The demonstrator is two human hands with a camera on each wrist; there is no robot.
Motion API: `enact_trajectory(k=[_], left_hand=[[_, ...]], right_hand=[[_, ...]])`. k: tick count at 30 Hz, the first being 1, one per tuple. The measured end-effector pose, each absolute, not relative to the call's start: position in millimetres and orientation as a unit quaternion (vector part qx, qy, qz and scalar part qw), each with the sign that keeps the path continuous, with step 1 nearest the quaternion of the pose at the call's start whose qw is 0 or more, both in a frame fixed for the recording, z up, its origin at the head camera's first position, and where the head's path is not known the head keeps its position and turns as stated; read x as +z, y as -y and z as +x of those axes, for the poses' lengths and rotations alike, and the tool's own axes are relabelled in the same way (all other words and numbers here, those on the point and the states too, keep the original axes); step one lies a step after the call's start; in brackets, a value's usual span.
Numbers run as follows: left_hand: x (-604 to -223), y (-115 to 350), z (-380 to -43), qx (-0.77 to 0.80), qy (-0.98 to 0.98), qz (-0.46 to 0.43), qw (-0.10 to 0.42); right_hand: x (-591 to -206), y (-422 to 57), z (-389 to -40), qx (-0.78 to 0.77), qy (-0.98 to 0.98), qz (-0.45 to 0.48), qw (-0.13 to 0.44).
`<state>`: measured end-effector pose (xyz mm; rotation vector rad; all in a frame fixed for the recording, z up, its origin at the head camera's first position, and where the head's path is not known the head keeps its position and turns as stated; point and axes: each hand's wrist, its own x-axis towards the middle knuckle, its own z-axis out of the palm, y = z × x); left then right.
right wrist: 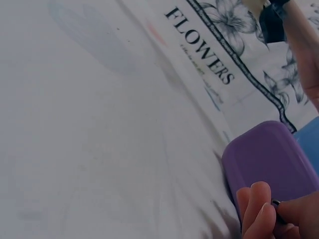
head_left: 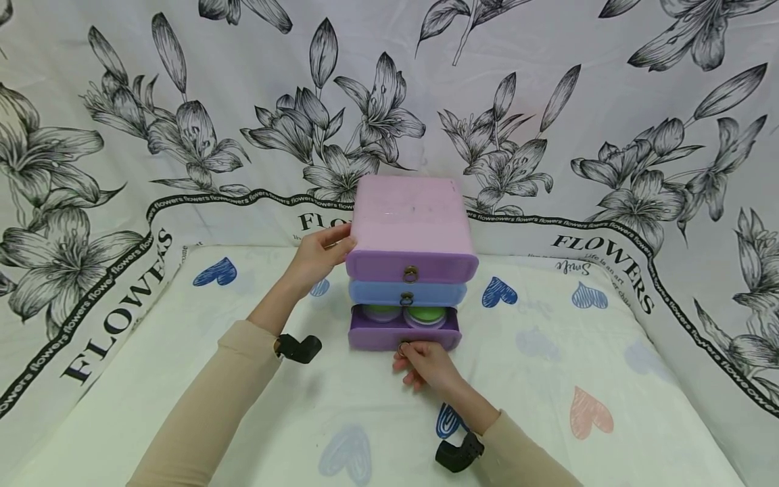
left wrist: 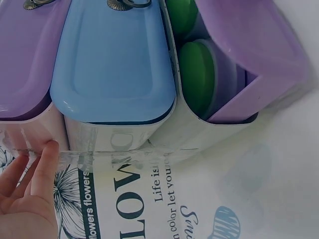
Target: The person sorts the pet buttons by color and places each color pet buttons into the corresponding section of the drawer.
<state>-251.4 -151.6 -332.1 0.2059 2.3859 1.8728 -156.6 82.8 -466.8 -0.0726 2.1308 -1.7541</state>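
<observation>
A small three-drawer chest (head_left: pixel 414 210) with a pink top stands on the cloth. Its upper purple drawer (head_left: pixel 377 267) and middle blue drawer (head_left: pixel 371 293) are closed. The bottom purple drawer (head_left: pixel 371 339) is pulled partway out, showing round containers with green lids (head_left: pixel 426 314) inside. My right hand (head_left: pixel 429 365) pinches the ring pull (head_left: pixel 403 348) of that bottom drawer between thumb and finger. My left hand (head_left: pixel 319 257) rests its fingers against the chest's left side near the top; in the left wrist view the fingertips (left wrist: pixel 50 147) touch the pink side wall.
A white cloth (head_left: pixel 535 419) with printed hearts covers the surface under the chest. Behind it hangs a white floral cloth (head_left: pixel 426 101) with a black lettered band. Black straps with camera mounts (head_left: pixel 298 348) sit on both wrists.
</observation>
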Motion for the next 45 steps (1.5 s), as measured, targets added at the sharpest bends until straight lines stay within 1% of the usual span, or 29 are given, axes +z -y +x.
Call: enact_trajectory(k=[10, 27, 45], left_hand=[[-336, 150, -254, 0.610, -0.789, 0.062, 0.033], [-337, 150, -252, 0.617, -0.784, 0.063, 0.036], [-336, 151, -252, 0.618, -0.782, 0.068, 0.041]], right_hand=[[-470, -78, -173, -0.620, -0.763, -0.014, 0.183], [-468, -76, -192, -0.618, -0.770, 0.000, 0.159], [-473, -75, -203, -0.632, -0.754, 0.007, 0.178]])
